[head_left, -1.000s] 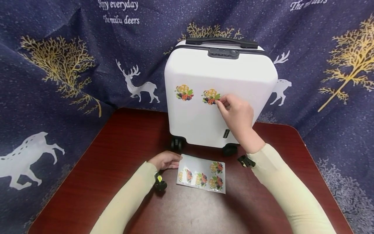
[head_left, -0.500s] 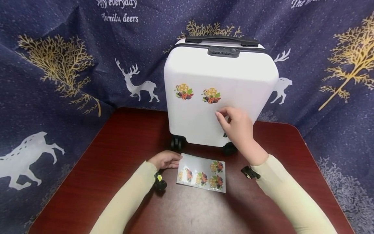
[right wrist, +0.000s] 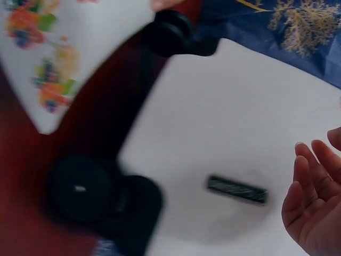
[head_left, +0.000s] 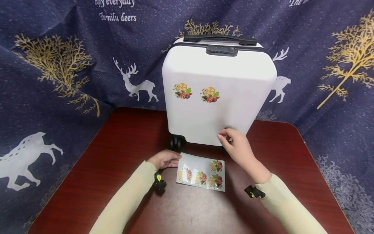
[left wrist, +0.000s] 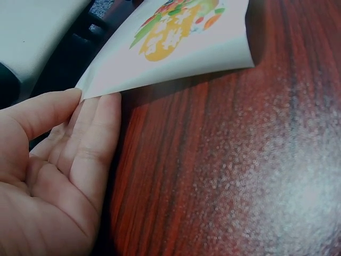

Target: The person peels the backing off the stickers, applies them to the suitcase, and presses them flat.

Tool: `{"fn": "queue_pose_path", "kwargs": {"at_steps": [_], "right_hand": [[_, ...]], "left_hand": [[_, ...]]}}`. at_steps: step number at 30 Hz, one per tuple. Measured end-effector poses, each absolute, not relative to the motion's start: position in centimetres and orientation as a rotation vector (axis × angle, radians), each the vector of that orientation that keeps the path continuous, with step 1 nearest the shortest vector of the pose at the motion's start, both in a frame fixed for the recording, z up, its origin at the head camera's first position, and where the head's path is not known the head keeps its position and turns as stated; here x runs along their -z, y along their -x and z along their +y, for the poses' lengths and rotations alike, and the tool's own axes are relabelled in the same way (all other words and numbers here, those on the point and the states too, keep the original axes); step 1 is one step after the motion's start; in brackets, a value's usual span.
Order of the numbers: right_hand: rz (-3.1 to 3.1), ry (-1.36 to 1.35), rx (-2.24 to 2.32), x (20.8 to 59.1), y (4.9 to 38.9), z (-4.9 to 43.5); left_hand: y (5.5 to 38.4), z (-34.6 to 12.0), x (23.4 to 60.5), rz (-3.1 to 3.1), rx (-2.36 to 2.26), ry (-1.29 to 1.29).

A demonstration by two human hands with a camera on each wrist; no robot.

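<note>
At one corner of a glossy white sticker sheet (head_left: 194, 161), my left hand (head_left: 166, 159) pinches the edge between thumb and fingers, and the left wrist view shows that edge lifted off the table. Several fruit stickers are left on the sheet. My right hand (head_left: 236, 146) hangs in front of the lower right of a white suitcase (head_left: 233, 94), fingers loosely bent, nothing seen in them. In the right wrist view, the relaxed fingers (right wrist: 306, 189) appear beside the suitcase face. Two matching fruit stickers, a left one (head_left: 182, 91) and a right one (head_left: 209, 95), lie flat on the suitcase front.
The suitcase stands upright on black wheels (head_left: 176, 142) at the back of a dark red table (head_left: 131, 136). On top are a black handle (head_left: 220, 39) and a combination lock (head_left: 222, 50). A dark blue cloth (head_left: 102, 39) with deer and trees hangs behind.
My right hand has come away from the right sticker on the suitcase and moved down towards the sheet. The left hand keeps its place at the sheet's corner.
</note>
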State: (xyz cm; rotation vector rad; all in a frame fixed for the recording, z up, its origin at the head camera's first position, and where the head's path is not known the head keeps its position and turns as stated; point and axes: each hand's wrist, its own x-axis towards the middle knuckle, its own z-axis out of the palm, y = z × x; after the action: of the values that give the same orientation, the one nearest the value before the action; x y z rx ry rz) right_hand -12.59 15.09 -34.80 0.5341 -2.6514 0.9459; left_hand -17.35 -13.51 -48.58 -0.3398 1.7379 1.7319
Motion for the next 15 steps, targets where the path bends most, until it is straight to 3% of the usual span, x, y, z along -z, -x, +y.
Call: {"fn": "queue_pose_path", "kwargs": {"at_steps": [15], "right_hand": [[-2.669,-0.469,-1.164,41.1,11.6,17.5]], "left_hand": [[17.2,-13.6,48.2,1.740,-1.733,0.354]]}}
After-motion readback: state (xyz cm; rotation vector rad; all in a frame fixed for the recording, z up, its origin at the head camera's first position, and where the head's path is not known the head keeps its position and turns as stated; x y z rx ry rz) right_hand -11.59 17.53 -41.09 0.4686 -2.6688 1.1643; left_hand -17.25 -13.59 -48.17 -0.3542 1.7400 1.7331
